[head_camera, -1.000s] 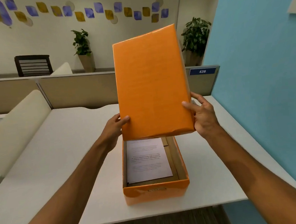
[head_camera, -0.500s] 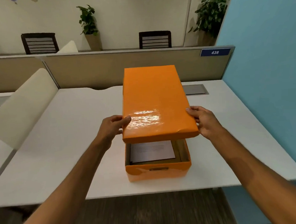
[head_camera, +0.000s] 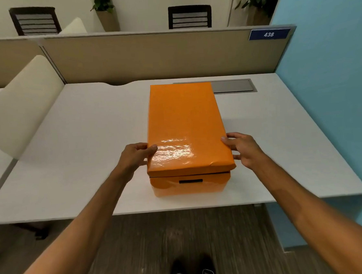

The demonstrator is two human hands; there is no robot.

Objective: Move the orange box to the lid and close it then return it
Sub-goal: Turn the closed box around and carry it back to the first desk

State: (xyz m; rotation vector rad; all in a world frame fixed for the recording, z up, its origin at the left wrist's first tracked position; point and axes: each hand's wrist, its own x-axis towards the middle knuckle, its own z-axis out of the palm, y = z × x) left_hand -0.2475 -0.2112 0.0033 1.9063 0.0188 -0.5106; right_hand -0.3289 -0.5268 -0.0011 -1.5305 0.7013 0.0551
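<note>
Head view: the orange box (head_camera: 190, 184) is seen on the white desk (head_camera: 75, 156), near its front edge and just right of the desk's middle, with the orange lid (head_camera: 184, 126) laid over it. A thin dark seam is visible under the lid's front rim, above the box's handle slot (head_camera: 190, 181), so the lid is judged not fully seated at the near end. The lid's near right corner, at about 5 o'clock on its top, is dented.

The left hand (head_camera: 134, 158) is placed at 9 o'clock of the lid's near end, curled around the side rim with the thumb on top. The right hand (head_camera: 243, 149) is set at 3 o'clock, its fingers half curled; the thumb tip is touching the lid's edge, while the fingers appear loosely spread beside the rim rather than clamped.

The step in hand is judged to be the closing. It is best done by even downward pressure from both sides, so that the rim is slid over the box walls without catching. The dented corner should be eased down gently, since a skewed push could jam it. The seam should be checked before the box is lifted for its return.
</note>
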